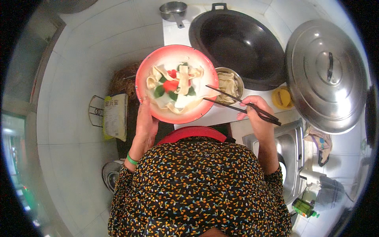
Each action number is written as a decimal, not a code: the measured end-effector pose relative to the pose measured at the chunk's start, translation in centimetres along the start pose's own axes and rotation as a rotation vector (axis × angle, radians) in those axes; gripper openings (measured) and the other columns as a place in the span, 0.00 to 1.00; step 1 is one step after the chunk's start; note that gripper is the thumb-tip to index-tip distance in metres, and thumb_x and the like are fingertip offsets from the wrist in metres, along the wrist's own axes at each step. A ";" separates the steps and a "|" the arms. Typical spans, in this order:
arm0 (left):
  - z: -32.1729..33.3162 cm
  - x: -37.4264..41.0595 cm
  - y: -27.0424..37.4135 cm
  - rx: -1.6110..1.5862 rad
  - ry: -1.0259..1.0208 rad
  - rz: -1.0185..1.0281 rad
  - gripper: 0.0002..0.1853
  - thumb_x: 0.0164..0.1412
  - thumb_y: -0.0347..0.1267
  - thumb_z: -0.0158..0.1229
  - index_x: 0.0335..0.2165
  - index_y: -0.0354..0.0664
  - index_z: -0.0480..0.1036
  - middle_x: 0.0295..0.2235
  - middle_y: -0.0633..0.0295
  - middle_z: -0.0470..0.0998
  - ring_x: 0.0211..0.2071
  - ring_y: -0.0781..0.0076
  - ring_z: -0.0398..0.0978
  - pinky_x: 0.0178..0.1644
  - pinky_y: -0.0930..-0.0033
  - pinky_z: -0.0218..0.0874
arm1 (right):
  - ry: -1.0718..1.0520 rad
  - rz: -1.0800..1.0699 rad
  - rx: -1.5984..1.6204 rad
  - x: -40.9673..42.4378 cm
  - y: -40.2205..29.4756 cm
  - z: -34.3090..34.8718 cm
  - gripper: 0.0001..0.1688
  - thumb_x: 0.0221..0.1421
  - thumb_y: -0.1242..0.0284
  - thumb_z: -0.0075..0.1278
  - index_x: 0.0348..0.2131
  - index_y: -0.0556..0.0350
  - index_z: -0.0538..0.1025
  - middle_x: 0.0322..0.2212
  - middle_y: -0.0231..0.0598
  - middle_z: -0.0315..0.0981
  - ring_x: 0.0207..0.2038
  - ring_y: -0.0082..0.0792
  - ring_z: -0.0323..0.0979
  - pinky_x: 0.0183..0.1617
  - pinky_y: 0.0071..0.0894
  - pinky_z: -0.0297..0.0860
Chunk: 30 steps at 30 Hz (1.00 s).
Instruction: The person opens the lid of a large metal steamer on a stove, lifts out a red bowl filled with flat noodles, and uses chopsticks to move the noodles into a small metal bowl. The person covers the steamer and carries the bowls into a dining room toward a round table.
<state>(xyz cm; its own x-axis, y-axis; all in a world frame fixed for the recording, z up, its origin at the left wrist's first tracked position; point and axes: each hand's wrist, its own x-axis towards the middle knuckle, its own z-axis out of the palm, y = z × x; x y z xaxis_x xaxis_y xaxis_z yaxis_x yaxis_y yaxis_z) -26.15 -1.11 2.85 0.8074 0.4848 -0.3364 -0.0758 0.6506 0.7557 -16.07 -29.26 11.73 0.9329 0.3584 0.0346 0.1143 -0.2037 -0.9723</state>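
Observation:
My left hand (145,121) grips the near left rim of a red-and-white enamel plate (194,53) painted with red flowers and green leaves. Several strips of pale dough or wide noodle (183,78) lie on it, some along its near side. In my right hand (259,117) is a pair of dark chopsticks (234,100), spread apart, their tips over the plate's right edge near a pale strip. Just right of the plate, partly behind it, a steel bowl (241,81) holds more pale strips (227,84).
A large black wok (234,44) sits beyond the bowl, with a big steel lid (328,74) leaning at right. Also around are a steel ladle (173,11), a yellow container (281,97), a steel sink (293,160), a green bottle (303,207) and a printed bag (115,117).

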 end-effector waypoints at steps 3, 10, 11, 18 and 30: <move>0.1 -0.2 0.2 0.002 0.017 -0.007 0.25 0.64 0.41 0.36 0.52 0.35 0.54 0.51 0.56 0.63 0.50 0.65 0.63 0.53 0.63 0.56 | -0.010 -0.034 -0.077 -0.3 0.3 -0.1 0.07 0.51 0.83 0.38 0.31 0.63 0.70 0.25 0.38 0.69 0.25 0.27 0.74 0.29 0.20 0.66; 0.1 -0.5 0.5 -0.034 -0.017 -0.057 0.27 0.64 0.43 0.36 0.54 0.37 0.52 0.53 0.57 0.59 0.53 0.66 0.60 0.55 0.63 0.53 | 0.115 -0.021 0.443 0.4 3.9 0.7 0.08 0.57 0.77 0.36 0.30 0.64 0.67 0.28 0.46 0.68 0.27 0.34 0.73 0.34 0.31 0.70; 0.1 -0.6 0.5 -0.049 -0.024 -0.068 0.27 0.64 0.43 0.36 0.54 0.38 0.52 0.53 0.57 0.59 0.53 0.66 0.59 0.56 0.62 0.52 | 0.107 -0.019 0.484 0.4 4.2 0.5 0.10 0.59 0.72 0.35 0.30 0.62 0.66 0.31 0.49 0.67 0.28 0.36 0.72 0.35 0.35 0.71; 0.1 -0.3 0.5 -0.041 0.015 -0.091 0.27 0.64 0.43 0.35 0.54 0.36 0.53 0.53 0.55 0.60 0.53 0.64 0.60 0.56 0.60 0.52 | 0.376 -0.074 0.731 2.0 2.5 -1.3 0.10 0.58 0.68 0.37 0.31 0.57 0.65 0.34 0.45 0.66 0.26 0.32 0.70 0.39 0.36 0.70; -0.3 0.3 -0.6 -0.048 0.079 -0.077 0.25 0.64 0.40 0.33 0.53 0.32 0.51 0.53 0.51 0.59 0.53 0.61 0.58 0.57 0.60 0.50 | 0.418 -0.152 1.087 4.9 4.8 -9.5 0.10 0.57 0.71 0.41 0.32 0.59 0.70 0.25 0.43 0.73 0.26 0.31 0.73 0.46 0.37 0.69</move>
<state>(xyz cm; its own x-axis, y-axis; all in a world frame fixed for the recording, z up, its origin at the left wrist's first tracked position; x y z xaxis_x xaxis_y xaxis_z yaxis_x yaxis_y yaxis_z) -26.04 -1.16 2.11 0.7634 0.4759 -0.4367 -0.0451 0.7138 0.6989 -7.72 -37.14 9.46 0.9975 -0.0558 0.0440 0.0710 0.7731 -0.6303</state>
